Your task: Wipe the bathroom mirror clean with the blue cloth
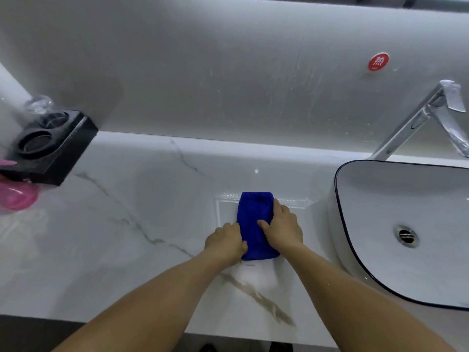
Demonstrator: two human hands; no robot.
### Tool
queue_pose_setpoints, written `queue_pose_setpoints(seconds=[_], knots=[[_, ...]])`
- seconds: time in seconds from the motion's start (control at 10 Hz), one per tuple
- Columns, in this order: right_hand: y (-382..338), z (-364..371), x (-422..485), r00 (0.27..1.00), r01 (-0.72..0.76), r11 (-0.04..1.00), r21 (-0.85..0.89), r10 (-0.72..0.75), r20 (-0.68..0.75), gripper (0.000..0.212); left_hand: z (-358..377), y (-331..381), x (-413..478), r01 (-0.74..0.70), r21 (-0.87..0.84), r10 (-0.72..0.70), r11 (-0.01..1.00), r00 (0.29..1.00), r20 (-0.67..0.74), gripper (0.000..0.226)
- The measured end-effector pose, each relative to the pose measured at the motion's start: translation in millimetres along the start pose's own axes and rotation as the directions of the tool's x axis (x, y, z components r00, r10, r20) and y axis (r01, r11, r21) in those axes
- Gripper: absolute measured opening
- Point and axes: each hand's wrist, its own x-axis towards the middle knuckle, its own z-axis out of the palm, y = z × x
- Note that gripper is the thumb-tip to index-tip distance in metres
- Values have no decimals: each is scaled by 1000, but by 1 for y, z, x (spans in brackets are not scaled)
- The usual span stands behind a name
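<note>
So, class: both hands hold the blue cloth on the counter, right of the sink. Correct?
No. The head view shows the blue cloth on the counter left of the sink, not right. The left hand and right hand do hold it.

White basin (380, 199) and chrome tap (406, 128) stand at right, black holder (63, 151) and pink dish (15, 196) at left.

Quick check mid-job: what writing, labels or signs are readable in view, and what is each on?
"热": white character on the round red sticker, stuck on the streaked surface above the tap.
Small line under that character, same sticker: too small to read.
The blue cloth and the black holder show no text.
</note>
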Motion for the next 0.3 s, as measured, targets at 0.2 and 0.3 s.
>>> queue_pose_setpoints(seconds=[0.2,0.3], knots=[[-5,-14,-34,979,29,974,-224,18,205,58,-34,-21,-11,-36,224,45,974,998,-38,54],[-15,-36,-46,982,54,976,-210,-14,190,56,-63,-23,-19,-27,239,55,971,992,-111,60]])
